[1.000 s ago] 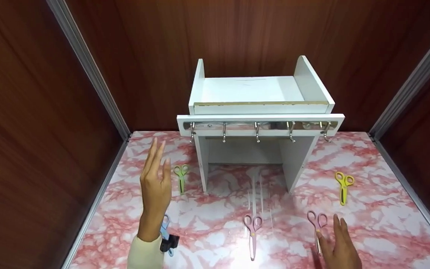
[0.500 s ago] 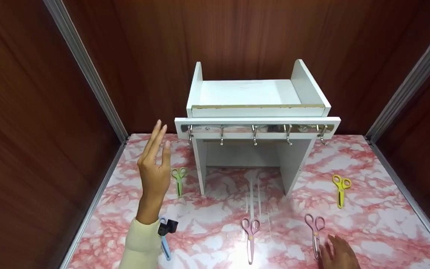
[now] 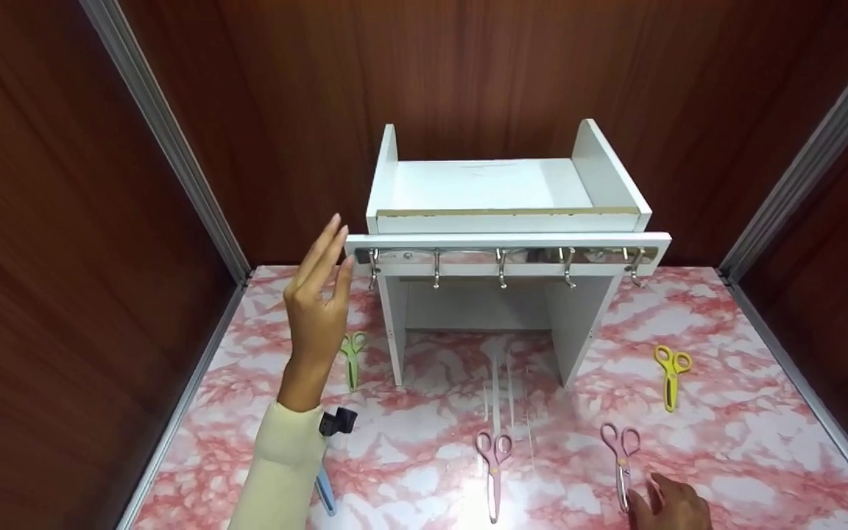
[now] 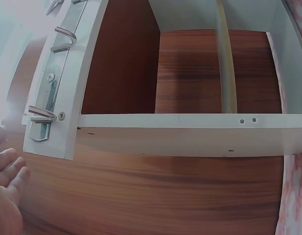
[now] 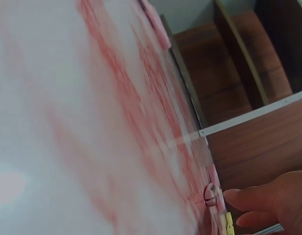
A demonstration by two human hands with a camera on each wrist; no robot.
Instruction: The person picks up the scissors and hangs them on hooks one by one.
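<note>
My left hand [image 3: 317,309] is raised with extended fingers, its fingertips right at the left end of the white hook rail [image 3: 509,239] in the head view. From the left wrist, several fingers [image 4: 11,169] show beside that rail end, with nothing in them. Metal hooks [image 3: 501,269] line the rail, which fronts a white shelf unit [image 3: 497,184]. Low on the right, my right hand [image 3: 674,506] hovers beside the blade of the right pink scissors [image 3: 621,460], fingers loosely bent and thumb near the tip. The right wrist view has thumb and finger [image 5: 253,196] pointing toward pink handles.
Another pair of pink scissors [image 3: 494,471] lies at front centre. Yellow scissors [image 3: 671,375] are at right, green scissors [image 3: 352,361] left of the unit, and blue scissors [image 3: 326,492] partly behind the left sleeve. Brown panels [image 3: 100,294] enclose the marbled table [image 3: 409,449].
My left hand has risen and moved right to the rail's end. The right hand has drawn back toward the front edge, its fingers bending more. The head view has shifted slightly.
</note>
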